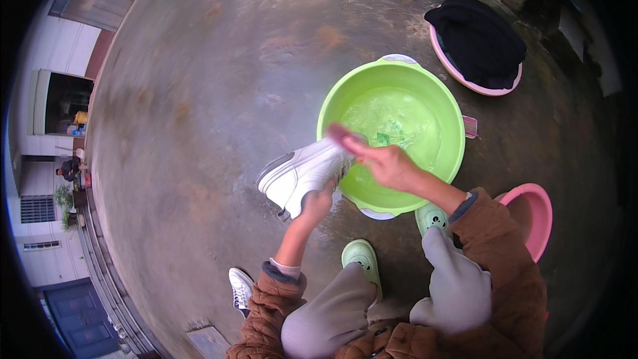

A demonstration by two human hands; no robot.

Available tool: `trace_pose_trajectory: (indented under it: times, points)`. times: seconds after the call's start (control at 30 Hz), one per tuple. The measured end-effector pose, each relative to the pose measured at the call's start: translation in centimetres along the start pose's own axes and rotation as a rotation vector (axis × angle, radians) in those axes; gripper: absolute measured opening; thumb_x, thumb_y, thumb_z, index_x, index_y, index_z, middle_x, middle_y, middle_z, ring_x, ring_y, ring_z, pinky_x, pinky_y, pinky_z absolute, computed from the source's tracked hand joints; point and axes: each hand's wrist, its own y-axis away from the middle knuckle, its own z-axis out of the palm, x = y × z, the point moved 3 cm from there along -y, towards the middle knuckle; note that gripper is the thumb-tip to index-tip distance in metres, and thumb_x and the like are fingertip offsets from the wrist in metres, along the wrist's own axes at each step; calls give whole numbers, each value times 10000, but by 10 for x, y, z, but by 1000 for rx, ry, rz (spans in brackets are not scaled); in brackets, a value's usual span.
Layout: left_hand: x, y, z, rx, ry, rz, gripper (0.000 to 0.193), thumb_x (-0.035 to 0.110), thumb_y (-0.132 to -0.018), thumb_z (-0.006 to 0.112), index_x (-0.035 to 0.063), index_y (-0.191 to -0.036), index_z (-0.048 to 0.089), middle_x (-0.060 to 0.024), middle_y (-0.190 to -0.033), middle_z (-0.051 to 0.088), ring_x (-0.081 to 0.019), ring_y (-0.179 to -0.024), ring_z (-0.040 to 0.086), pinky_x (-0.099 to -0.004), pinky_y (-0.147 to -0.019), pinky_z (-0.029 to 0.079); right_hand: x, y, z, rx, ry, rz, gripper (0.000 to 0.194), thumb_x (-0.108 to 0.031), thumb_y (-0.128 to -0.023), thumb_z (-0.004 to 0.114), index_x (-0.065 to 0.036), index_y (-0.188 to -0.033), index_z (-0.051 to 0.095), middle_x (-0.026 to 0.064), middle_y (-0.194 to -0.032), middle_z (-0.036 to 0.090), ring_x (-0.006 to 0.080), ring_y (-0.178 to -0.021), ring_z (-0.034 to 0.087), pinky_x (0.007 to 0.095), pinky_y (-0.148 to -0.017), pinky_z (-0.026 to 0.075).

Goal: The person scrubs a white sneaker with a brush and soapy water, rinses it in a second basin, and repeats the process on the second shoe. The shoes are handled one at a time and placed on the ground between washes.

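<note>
My left hand (317,205) grips a white sneaker (304,169) from inside its ankle opening, with the shoe tipped on its side and its toe over the rim of a green plastic basin (328,99). In my right hand (391,165) is a pink scrubbing brush (344,138), blurred, against the front part of the shoe near the sole. Water (398,109) fills the bottom of the basin, and a small green piece (383,138) shows in it. The toe of the sneaker is partly hidden behind the brush and my right hand.
A second white sneaker (241,286) rests on the wet concrete floor (199,109) by my left sleeve. Dark cloth (478,42) heaps over a pink basin (451,72) at upper right. Another pink basin (541,214) stands beside my right arm. A pink-edged item (470,127) lies against the green basin.
</note>
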Motion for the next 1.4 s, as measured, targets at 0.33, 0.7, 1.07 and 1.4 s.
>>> trace_pose_trajectory:
  times: [0.33, 0.7, 1.07, 1.4]
  points:
    - [2, 6, -19, 193, 782, -480, 459, -57, -883, 634, -100, -1326, 520, -151, -1263, 632, -247, -1130, 638, -341, -959, 511, 74, 30, -15, 121, 74, 214, 418, -245, -958, 595, -249, -1376, 602, 182, -927, 725, 376, -807, 704, 455, -715, 548]
    - [-6, 0, 9, 105, 1121, -573, 486, 168, -1006, 586, -39, -1422, 444, -119, -1371, 578, -227, -1209, 595, -378, -1041, 468, 160, 47, -9, 84, 63, 349, 543, -220, -965, 595, -170, -1489, 463, 218, -1170, 684, 404, -1059, 661, 435, -902, 516]
    - [-18, -9, 13, 91, 1272, -653, 539, 394, -1066, 445, 34, -1466, 416, -96, -1437, 538, -226, -1314, 519, -383, -1118, 396, 46, 23, 30, 8, 220, 153, 628, -39, -945, 508, -218, -1537, 394, 176, -853, 706, 307, -672, 695, 399, -669, 573]
    - [1, -11, 18, 73, 1250, -653, 557, 385, -1086, 387, 0, -1488, 363, -103, -1481, 488, -221, -1360, 473, -378, -1161, 350, 23, 6, 38, 63, 358, -29, 547, -150, -917, 629, -197, -1450, 518, 219, -653, 630, 371, -597, 666, 481, -543, 518]
